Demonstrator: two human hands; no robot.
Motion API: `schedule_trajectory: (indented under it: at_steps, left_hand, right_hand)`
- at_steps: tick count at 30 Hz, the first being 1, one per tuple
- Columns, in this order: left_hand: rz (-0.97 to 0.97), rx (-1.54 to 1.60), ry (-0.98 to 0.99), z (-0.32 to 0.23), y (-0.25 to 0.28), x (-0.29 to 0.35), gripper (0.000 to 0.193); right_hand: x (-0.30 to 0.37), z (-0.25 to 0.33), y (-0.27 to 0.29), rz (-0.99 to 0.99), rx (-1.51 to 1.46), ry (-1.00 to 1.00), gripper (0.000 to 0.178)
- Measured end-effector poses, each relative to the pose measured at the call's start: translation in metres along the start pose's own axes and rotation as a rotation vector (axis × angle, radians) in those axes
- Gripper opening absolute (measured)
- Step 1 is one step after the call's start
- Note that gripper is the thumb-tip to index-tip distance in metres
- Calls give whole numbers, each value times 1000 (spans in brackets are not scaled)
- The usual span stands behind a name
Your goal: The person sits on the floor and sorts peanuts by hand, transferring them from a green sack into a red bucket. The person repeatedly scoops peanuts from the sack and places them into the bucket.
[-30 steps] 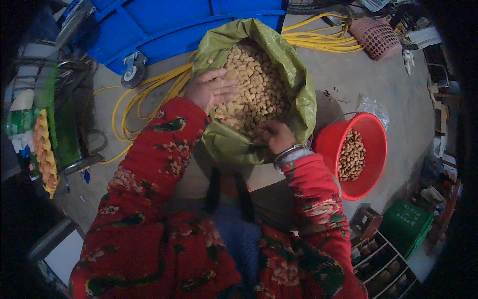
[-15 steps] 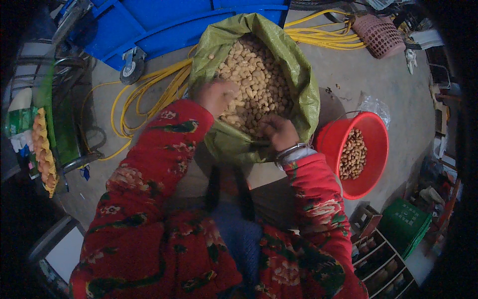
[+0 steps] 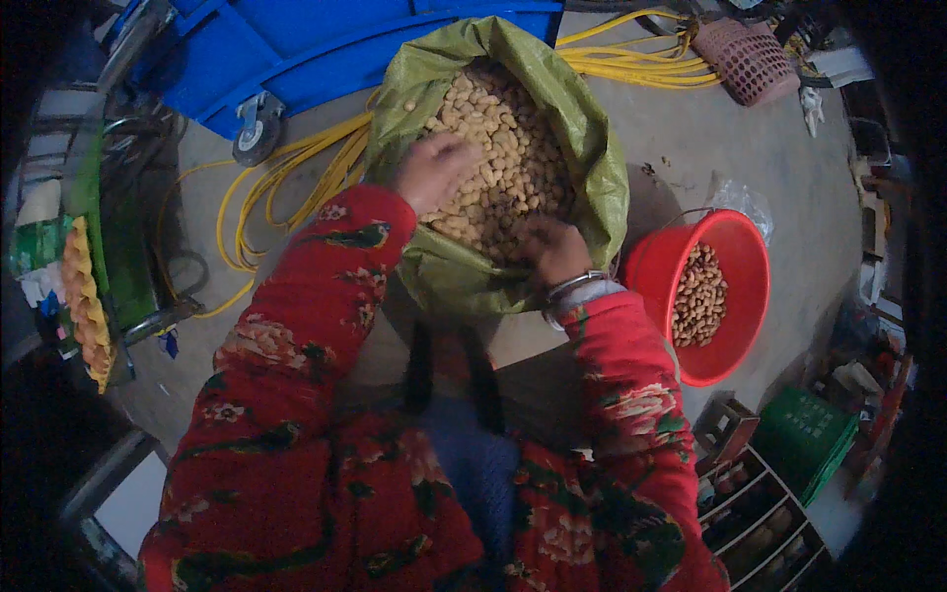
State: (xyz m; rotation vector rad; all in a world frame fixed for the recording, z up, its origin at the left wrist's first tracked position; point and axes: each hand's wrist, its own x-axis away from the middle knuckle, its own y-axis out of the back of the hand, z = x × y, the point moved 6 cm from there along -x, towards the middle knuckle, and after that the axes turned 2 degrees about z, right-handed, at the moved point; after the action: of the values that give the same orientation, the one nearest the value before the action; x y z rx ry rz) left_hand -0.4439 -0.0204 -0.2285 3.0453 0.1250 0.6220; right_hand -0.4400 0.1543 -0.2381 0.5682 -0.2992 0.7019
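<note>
Both hands down in the sack of peanuts.

Left hand [image 3: 434, 170] curled loosely on the peanuts [image 3: 508, 158], right hand [image 3: 554, 249] cupped among them; green sack [image 3: 592, 168] sits at twelve o'clock, red basin [image 3: 745, 266] at three.

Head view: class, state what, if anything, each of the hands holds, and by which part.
It cannot be told: both the left hand and right hand rest among pale peanuts in the green woven sack.

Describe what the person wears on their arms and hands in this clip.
Both arms are in bright red padded sleeves printed with pink flowers and dark green leaves. The left hand and right hand are bare, without gloves. A thin silvery bangle circles the right wrist above a pale inner cuff.
</note>
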Motion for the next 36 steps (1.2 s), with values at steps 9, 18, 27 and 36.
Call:
schedule_trajectory:
  at_steps: [9,18,27,36]
  left_hand:
    - [6,531,66,-26,10,12,21]
    - [28,-1369,-83,28,12,15,12]
    - [115,-1511,-121,47,-12,13,24]
    - [19,-394,-156,4,6,6,25]
  right_hand:
    - [-21,32,-49,-8,141,389,23]
    - [-50,-6,-87,99,621,95,26]
    - [-44,-29,-41,-134,-900,-396,25]
    - [-60,-46,-27,-242,-1196,-514,14]
